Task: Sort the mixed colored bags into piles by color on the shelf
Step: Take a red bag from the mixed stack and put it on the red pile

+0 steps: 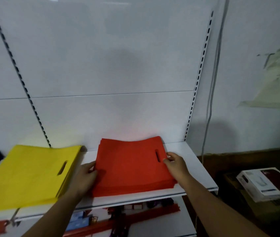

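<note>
Left hand (84, 177), right hand (176, 164), holding red bags (132, 166)

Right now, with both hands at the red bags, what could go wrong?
The red pile lies near the front edge of the shelf and its layers are fanned; a push by the left hand or right hand might slide bags off. The yellow pile sits right beside the left forearm, which could drag it.
</note>
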The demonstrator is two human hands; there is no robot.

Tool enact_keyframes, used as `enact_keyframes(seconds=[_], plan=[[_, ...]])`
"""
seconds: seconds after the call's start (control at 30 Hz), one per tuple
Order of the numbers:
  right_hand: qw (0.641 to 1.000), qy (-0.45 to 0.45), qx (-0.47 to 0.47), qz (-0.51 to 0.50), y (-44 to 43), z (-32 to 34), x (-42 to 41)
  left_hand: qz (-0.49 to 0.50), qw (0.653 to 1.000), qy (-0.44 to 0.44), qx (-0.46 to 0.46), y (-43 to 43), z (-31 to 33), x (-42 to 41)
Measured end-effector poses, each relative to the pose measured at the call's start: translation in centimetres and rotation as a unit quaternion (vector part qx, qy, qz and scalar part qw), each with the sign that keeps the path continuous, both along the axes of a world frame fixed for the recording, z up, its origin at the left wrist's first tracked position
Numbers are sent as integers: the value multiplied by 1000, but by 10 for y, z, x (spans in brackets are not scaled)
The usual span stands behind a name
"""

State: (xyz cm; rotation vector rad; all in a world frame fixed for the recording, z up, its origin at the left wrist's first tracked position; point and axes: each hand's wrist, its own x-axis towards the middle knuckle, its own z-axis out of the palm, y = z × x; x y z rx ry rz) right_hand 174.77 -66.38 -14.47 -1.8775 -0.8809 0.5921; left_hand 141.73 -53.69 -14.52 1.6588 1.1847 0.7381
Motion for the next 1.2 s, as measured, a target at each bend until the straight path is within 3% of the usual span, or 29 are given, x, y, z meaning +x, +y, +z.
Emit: enact_keyframes(seconds=[0.17,0.43,0.8,0.93,1.0,1.1,1.2], plan=[[993,103,7,53,0,-7,5,37,997,-28,-68,13,-15,-6],[993,63,-28,93,5,-18,7,-40,997,-16,-58,6,-13,0],[992,81,-48,79,2,1,6,-1,999,36,-27,4,0,8],[996,-1,-63,57,1,22,1,11,991,136,13,9,10,2],[994,-88,-37,52,4,41,-4,1,978,186,96,7,33,0],[978,-192,10,86,18,79,-23,5,944,240,226,2,80,-15],[949,-276,11,152,38,112,-62,4,899,319,301,3,115,-50]])
